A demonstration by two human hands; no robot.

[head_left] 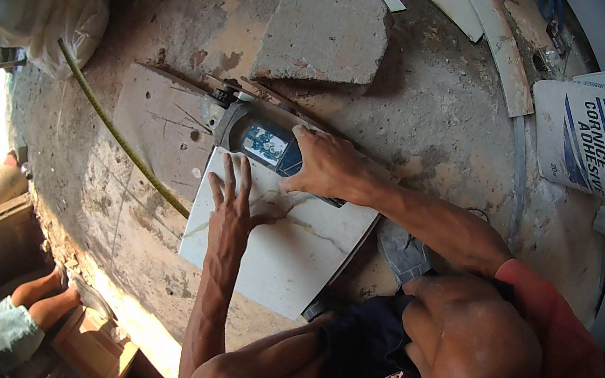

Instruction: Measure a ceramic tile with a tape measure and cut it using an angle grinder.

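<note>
From afar, I have the right grip [330,161] curled partly closed around the dark, rounded, grey-fronted handheld power tool [264,144] at its fingertips, while the left grip [231,219] spreads open, grasping nothing, over the white, veined, flat tile [296,249] beneath, seemingly to steady it.

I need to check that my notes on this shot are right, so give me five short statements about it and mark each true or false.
1. The right hand is on the power tool. True.
2. A yellow-green hose lies to the left of the power tool. True.
3. The left hand grips that hose. False: it is at the white tile, fingers spread.
4. A rough concrete slab lies beyond the tile. True.
5. The white-and-blue bag is at the picture's left. False: it is on the right.
</note>
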